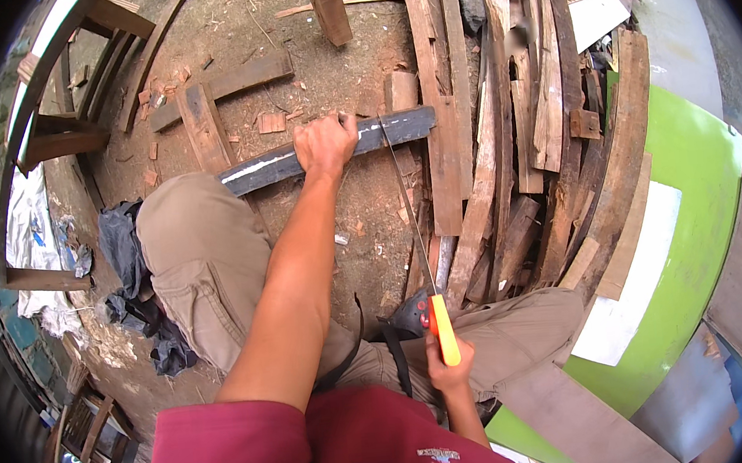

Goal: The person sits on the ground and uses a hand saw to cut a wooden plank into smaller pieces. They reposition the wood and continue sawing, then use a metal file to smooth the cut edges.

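A dark-painted wooden board (273, 165) with a white streak lies crosswise in front of me. My left hand (325, 145) is closed around its middle and presses on it. My right hand (451, 364) grips the yellow and red handle of a handsaw (421, 245), low and near my lap. The thin blade runs forward from the handle, and its far end meets the board right of my left hand. Whether the teeth have cut in is too small to tell. Under the board's left part rests a brown plank (206, 127); its right end lies over an upright-running plank (444, 154).
A dense pile of old planks (547, 128) fills the right side, beside a green panel (693, 177) and a white sheet (635, 274). Wooden frames (67, 139) stand at the left. Dark crumpled cloth (126, 253) lies by my knee. Wood chips (271, 123) dot the ground.
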Action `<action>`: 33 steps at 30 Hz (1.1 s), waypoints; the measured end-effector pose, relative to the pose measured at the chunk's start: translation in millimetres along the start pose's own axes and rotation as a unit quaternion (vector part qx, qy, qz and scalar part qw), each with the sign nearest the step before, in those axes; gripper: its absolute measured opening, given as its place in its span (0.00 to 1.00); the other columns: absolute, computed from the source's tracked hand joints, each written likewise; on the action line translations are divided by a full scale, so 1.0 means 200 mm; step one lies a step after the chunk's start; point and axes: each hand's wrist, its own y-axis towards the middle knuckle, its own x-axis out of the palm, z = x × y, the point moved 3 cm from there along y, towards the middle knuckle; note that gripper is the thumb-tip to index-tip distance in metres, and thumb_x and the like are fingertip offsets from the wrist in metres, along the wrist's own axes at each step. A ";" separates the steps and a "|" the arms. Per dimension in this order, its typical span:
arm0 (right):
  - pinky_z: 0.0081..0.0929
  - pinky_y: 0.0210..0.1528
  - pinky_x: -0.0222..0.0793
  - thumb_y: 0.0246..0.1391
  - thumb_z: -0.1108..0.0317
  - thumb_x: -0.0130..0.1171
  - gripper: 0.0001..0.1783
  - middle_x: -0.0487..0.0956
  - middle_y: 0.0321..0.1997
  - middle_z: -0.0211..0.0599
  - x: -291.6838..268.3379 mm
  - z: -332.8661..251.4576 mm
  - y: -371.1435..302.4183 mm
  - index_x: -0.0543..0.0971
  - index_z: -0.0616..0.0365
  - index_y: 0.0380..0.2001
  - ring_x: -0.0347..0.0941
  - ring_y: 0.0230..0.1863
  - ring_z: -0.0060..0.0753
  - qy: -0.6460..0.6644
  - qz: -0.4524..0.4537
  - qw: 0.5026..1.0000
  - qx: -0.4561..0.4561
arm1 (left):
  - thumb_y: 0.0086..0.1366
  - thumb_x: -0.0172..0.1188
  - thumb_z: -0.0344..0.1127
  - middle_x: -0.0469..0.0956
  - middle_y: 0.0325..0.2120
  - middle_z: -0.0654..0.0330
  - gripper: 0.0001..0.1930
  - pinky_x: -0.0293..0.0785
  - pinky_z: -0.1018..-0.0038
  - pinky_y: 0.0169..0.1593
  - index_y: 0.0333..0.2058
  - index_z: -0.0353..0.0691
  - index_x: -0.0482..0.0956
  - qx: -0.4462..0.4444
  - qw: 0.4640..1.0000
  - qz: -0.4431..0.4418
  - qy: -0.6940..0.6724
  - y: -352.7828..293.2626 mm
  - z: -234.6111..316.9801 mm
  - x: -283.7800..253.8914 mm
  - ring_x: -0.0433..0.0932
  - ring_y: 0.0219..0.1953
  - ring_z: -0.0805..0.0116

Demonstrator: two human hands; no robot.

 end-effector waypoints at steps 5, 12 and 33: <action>0.31 0.30 0.75 0.47 0.78 0.64 0.06 0.81 0.23 0.42 -0.05 0.08 -0.12 0.82 0.63 0.31 0.82 0.24 0.40 -0.007 -0.004 1.000 -0.021 | 0.67 0.46 0.54 0.85 0.31 0.44 0.28 0.69 0.60 0.55 0.32 0.38 0.88 -0.004 1.000 0.024 -0.005 -0.01 0.00 0.00 0.85 0.37 0.49; 0.32 0.29 0.75 0.47 0.76 0.65 0.04 0.81 0.24 0.45 0.00 0.05 -0.18 0.82 0.61 0.30 0.82 0.24 0.43 0.022 0.025 0.999 -0.019 | 0.67 0.46 0.53 0.84 0.31 0.39 0.29 0.73 0.55 0.52 0.32 0.33 0.88 0.018 0.999 0.026 -0.033 -0.04 0.06 -0.05 0.85 0.38 0.42; 0.29 0.24 0.67 0.57 0.71 0.66 0.07 0.75 0.18 0.38 -0.13 0.02 -0.25 0.81 0.64 0.30 0.72 0.18 0.27 0.048 0.078 0.994 0.061 | 0.71 0.43 0.55 0.83 0.33 0.35 0.32 0.77 0.51 0.51 0.33 0.30 0.87 0.137 0.987 -0.076 -0.034 -0.10 0.45 0.05 0.83 0.40 0.36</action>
